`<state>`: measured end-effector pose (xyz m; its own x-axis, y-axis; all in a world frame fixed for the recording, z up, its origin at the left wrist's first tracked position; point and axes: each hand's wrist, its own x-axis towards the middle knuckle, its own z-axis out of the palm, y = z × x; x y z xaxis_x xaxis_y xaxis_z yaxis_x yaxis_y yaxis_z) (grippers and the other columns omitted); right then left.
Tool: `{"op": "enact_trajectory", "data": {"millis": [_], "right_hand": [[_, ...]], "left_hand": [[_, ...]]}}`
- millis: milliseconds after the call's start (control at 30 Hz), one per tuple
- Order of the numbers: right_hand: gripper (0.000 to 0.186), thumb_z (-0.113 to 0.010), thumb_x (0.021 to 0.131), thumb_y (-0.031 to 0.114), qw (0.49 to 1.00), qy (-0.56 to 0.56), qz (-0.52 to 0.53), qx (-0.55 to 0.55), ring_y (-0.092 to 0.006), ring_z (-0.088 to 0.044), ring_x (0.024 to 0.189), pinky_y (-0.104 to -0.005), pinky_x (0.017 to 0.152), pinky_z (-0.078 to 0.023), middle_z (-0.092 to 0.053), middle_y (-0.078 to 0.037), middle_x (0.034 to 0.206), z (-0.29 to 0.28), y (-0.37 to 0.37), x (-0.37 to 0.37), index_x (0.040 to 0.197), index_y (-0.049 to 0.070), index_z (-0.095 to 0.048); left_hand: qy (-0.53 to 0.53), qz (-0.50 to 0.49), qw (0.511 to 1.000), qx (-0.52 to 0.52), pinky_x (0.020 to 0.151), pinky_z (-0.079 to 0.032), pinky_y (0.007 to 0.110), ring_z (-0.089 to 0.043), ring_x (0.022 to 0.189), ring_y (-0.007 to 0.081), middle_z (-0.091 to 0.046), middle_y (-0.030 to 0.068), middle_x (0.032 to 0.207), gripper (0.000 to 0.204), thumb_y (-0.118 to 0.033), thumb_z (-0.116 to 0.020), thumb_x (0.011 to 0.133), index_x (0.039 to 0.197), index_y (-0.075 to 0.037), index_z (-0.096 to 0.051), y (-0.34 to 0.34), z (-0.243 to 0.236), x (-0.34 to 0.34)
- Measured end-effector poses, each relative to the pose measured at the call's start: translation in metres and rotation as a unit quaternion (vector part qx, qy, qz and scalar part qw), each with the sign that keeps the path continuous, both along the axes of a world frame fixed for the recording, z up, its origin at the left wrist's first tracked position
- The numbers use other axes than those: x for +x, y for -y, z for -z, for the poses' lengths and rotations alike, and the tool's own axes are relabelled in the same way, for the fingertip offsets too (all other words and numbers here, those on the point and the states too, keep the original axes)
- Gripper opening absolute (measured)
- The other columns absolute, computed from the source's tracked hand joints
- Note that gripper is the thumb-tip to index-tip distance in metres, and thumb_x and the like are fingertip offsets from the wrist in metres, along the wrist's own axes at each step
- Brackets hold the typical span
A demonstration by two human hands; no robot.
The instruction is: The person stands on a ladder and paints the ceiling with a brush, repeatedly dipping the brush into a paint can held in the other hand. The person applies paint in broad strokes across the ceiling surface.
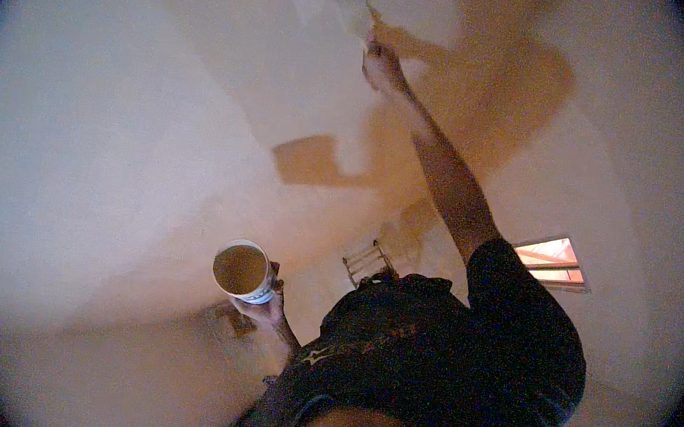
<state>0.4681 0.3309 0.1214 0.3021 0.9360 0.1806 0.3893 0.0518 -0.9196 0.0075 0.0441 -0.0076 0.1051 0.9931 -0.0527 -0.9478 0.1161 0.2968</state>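
My left hand (pixel 263 309) holds a white round tub (pixel 267 291) from below and the side, low on the left. Its open top shows a smooth, brownish content, dim in this light. Stretched up and forward, my right hand (pixel 384 66) is close to the pale wall surface (pixel 235 44), its fingers closed. A pale, brush-like tool (pixel 353 13) seems to extend from those fingers against the surface; it is blurred and its exact kind cannot be made out. The shadow of my arm and body falls across the same surface.
Behind me, below, stands a ladder-like metal frame (pixel 366 262). A small bright window (pixel 554 261) is set in the wall on the right. A brownish object (pixel 239 319) lies lower down beyond the tub. Pale walls surround me.
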Motion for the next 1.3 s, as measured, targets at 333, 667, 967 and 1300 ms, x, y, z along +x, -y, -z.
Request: {"op": "enact_trajectory", "data": {"millis": [333, 667, 967, 1300], "right_hand": [[0.031, -0.055, 0.101, 0.029, 0.970, -0.133, 0.200, 0.049, -0.0302, -0.066, 0.070, -0.0441, 0.069, -0.054, -0.066, -0.016, 0.075, 0.167, 0.045, 0.029, 0.083, 0.004, -0.064], [0.030, -0.065, 0.084, 0.015, 0.926, 0.367, -0.044, 0.077, -0.0371, -0.071, 0.092, -0.0488, 0.080, -0.059, -0.071, -0.021, 0.104, 0.115, 0.053, -0.132, 0.112, 0.003, -0.068], [0.026, -0.054, 0.099, 0.026, 0.907, 0.238, 0.347, 0.009, -0.0392, -0.069, 0.083, -0.0478, 0.070, -0.054, -0.073, -0.019, 0.092, 0.106, 0.044, 0.124, 0.097, 0.007, -0.072], [0.026, -0.058, 0.095, 0.025, 0.995, 0.087, -0.012, 0.041, -0.0310, -0.069, 0.081, -0.0453, 0.072, -0.056, -0.071, -0.016, 0.100, 0.206, 0.063, -0.113, 0.113, 0.008, -0.066]], "left_hand": [[0.024, 0.013, 0.999, 0.038, 0.077, -0.061, 0.060, -0.047, 0.126, 0.0580, -0.044, 0.0264, 0.147, 0.080, -0.061, -0.059, 0.091, 0.154, -0.018, -0.035, -0.008, 0.009, -0.008], [-0.018, 0.000, 0.998, 0.065, 0.080, -0.060, 0.063, -0.051, 0.123, 0.0558, -0.046, 0.0303, 0.143, 0.076, -0.059, -0.055, 0.095, 0.155, -0.018, -0.032, -0.001, 0.005, -0.003], [0.098, -0.041, 0.994, 0.005, 0.086, -0.058, 0.064, -0.042, 0.130, 0.0556, -0.037, 0.0299, 0.149, 0.084, -0.051, -0.067, 0.090, 0.155, -0.013, -0.029, 0.023, -0.019, 0.004], [0.131, -0.071, 0.988, -0.032, 0.103, -0.045, 0.060, -0.042, 0.135, 0.0445, -0.042, 0.0256, 0.148, 0.099, -0.051, -0.079, 0.078, 0.151, -0.001, -0.034, 0.060, -0.035, 0.006]]}}
